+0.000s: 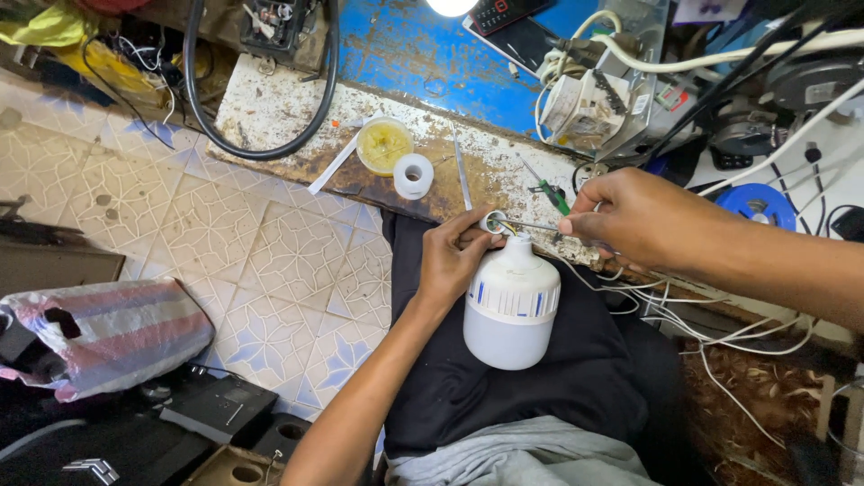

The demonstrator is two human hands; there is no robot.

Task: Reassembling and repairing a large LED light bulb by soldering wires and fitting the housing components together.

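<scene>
Worn bench top, white paint flaking over rust. On it: small round tub of yellowish paste, white tape roll just beside it, tweezers, green-handled screwdriver. Thick black cable loops across the bench. Blue panel behind. White wires tangle at right (hard to count). Patterned floor tiles; striped plastic-wrapped bundle lower left.

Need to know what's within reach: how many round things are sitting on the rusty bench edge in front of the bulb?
2: a yellowish round tin, and a white tape roll just right of and below it. More may be hidden among the clutter and wires to the right.
</scene>
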